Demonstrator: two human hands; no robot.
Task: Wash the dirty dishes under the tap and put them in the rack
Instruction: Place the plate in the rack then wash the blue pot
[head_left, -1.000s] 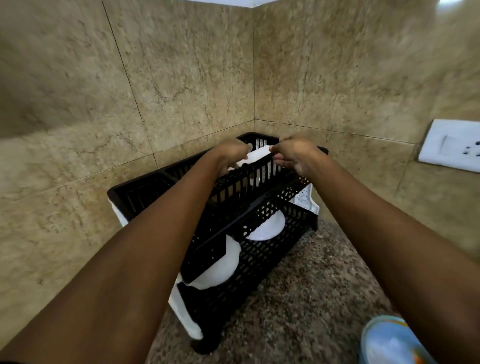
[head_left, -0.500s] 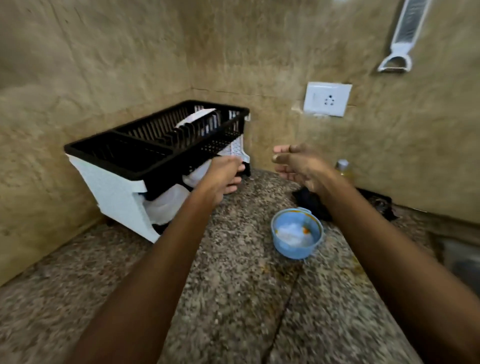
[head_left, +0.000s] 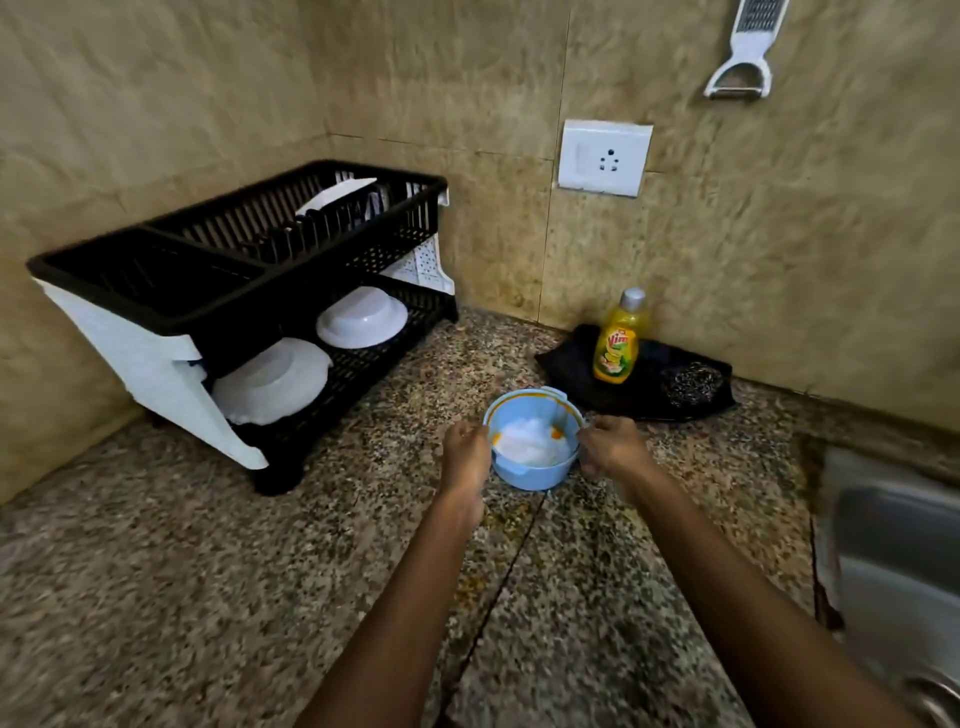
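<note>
Gripping blue bowl (head_left: 535, 457) between hands | left hand (head_left: 466, 453) and right hand (head_left: 613, 447) on rim

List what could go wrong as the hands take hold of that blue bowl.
1. The blue bowl holds white foam and orange residue; tilting it on the way to the sink could spill onto the counter.
2. The left hand and right hand touch only its rim, so a wet bowl might slip.
3. The soap bottle stands just behind and could be knocked.
</note>
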